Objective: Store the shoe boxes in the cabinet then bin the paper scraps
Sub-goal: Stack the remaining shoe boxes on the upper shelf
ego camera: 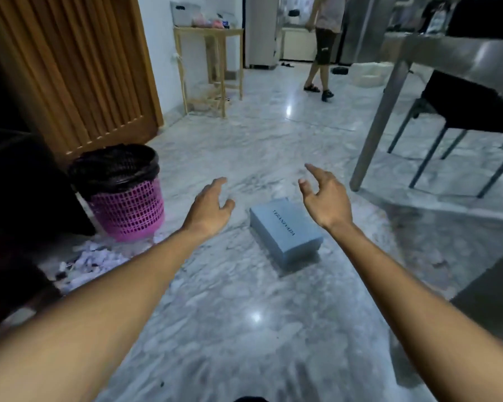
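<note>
Grey-blue and shut, the shoe box [286, 230] lies flat on the marble floor [244, 329] — right between your two arms. Your left hand [208, 208] and right hand [325, 200] reach out above it, fingers spread, holding nothing. Paper scraps [90, 264] lie in a heap on your left, just beside the pink bin [125, 204] with its black bag.

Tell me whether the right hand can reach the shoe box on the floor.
Probably yes: the right hand hovers open close to the shoe box, and nothing lies between them.
</note>
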